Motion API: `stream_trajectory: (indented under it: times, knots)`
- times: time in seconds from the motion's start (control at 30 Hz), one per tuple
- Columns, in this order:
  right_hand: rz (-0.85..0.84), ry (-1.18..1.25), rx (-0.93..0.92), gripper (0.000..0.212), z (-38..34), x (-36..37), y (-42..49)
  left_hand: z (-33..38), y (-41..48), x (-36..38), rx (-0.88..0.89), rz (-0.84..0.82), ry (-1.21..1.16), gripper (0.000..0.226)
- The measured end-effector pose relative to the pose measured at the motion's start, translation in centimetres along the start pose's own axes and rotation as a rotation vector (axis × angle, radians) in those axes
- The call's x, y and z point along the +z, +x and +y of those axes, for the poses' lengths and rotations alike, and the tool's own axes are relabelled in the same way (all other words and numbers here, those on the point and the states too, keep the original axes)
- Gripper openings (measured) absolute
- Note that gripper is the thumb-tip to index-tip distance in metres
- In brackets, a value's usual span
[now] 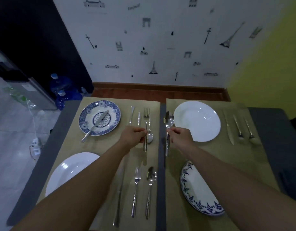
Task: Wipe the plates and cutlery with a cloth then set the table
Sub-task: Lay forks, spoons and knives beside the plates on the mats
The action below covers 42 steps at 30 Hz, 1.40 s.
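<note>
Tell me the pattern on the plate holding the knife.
Blue-and-white floral print; the plate shows best in the head view.

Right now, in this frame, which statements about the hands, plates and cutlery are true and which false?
1. The left hand grips a silver fork by its handle. True.
2. The right hand holds a knife. False: it pinches a silver spoon by its handle.
3. A silver table knife lies across the blue floral-patterned plate. True.
4. The plain white round plate at the far right carries a spoon. False: nothing lies on it.
</note>
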State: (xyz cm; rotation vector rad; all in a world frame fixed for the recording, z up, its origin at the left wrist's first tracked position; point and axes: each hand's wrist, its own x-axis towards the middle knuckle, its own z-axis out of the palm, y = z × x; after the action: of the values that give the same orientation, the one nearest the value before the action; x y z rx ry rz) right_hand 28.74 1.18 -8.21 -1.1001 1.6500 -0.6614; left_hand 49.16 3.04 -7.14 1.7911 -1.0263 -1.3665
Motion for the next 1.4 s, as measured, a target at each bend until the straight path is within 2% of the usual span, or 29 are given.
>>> stream_trajectory:
  times: [0.17, 0.3, 0.8, 1.0, 1.17, 1.4]
  knots:
    - [0.05, 0.052, 0.009, 0.017, 2.5, -5.5, -1.3, 0.9, -1.7, 5.8, 0.029, -0.036, 0.04, 0.009]
    - [0.091, 0.095, 0.045, 0.016, 5.5, -10.7, -2.2, 1.6, -3.6, 11.8, 0.064, -0.11, 0.107, 0.015]
    - [0.261, -0.003, 0.131, 0.015, 16.9, -25.0, -4.3, 1.8, -7.5, 29.1, 0.051, -0.313, 0.268, 0.014]
    - [0.276, -0.044, 0.193, 0.021, 21.4, -28.7, -5.2, 1.4, -9.0, 35.2, 0.022, -0.378, 0.353, 0.013]
    - [0.3, -0.093, 0.257, 0.017, 24.2, -30.8, -5.9, 0.1, -9.9, 39.6, -0.05, -0.415, 0.419, 0.014]
    - [0.331, -0.113, 0.298, 0.016, 26.1, -31.8, -6.0, -1.7, -10.3, 42.2, -0.063, -0.417, 0.549, 0.011]
